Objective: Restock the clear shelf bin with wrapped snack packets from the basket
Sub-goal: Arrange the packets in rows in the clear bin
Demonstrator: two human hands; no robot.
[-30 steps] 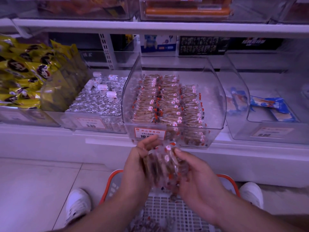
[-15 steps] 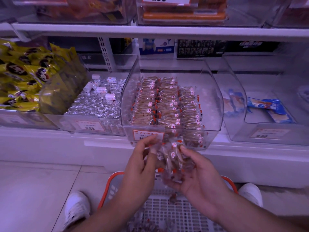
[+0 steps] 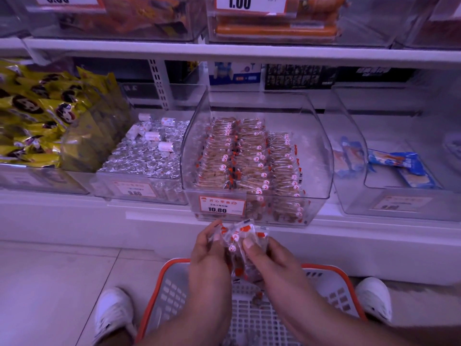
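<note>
Clear-wrapped red-and-white snack packets [image 3: 238, 248], bunched upright, gripped by left hand [image 3: 208, 258] and right hand [image 3: 268, 258]; clear plastic shelf bin [image 3: 257, 158] directly ahead, above

The white lower shelf [image 3: 154, 216] carries a row of clear bins side by side: a bin of yellow packets [image 3: 37, 116] at the left, then a bin of silver-wrapped sweets [image 3: 147, 158], the clear shelf bin [image 3: 321, 171] with neat rows of wrapped snack packets [image 3: 249, 156] and a 10.80 price tag [image 3: 221, 205], and a bin with a few blue packets [image 3: 396, 163] at the right. An upper shelf [image 3: 224, 52] bears more clear bins, one with orange sausages [image 3: 274, 31]. On the tiled floor [image 3: 50, 283] stands the orange-rimmed basket [image 3: 334, 273] between two white shoes [image 3: 113, 313].
</note>
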